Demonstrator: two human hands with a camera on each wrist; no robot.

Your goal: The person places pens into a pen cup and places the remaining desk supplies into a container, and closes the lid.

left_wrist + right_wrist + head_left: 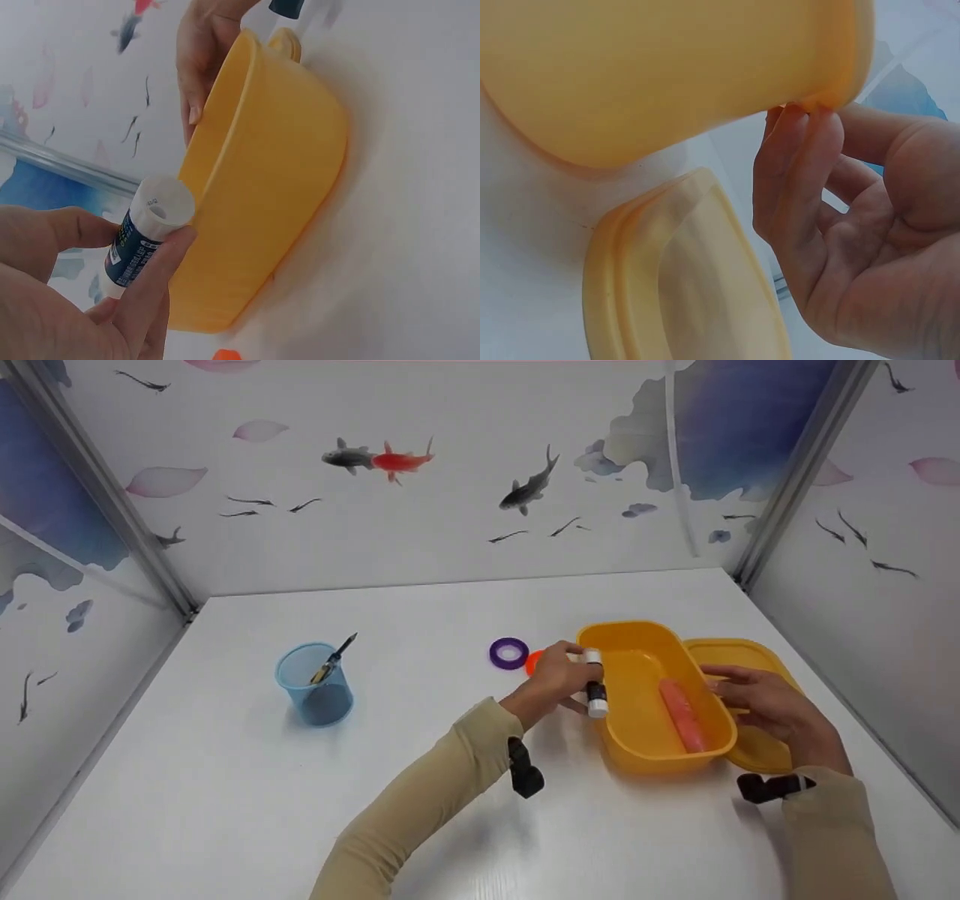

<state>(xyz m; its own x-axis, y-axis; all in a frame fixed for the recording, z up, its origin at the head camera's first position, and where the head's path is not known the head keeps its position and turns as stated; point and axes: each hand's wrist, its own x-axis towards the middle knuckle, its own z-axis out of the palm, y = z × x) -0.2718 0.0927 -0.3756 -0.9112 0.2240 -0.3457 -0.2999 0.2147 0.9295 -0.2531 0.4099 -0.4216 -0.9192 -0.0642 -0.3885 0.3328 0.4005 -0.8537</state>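
My left hand (559, 673) pinches a glue stick (595, 686) between thumb and fingers, at the left rim of a yellow plastic box (637, 754). This stick (156, 225) has white ends and a dark printed label. On the box's opposite side, my right hand (769, 706) grips the rim with its fingertips, which meet the edge in the right wrist view. A long pinkish-red item (682, 716) lies inside the box along its right wall. The yellow lid (750, 656) rests on the table to the right, partly under my right hand.
A purple ring (508, 653) lies left of the box; beside it an orange piece (534, 663) is mostly hidden by my left hand. Further left stands a blue cup (315, 697) with a dark pointed tool (335, 658) leaning in it. Printed walls enclose the white table (225, 810).
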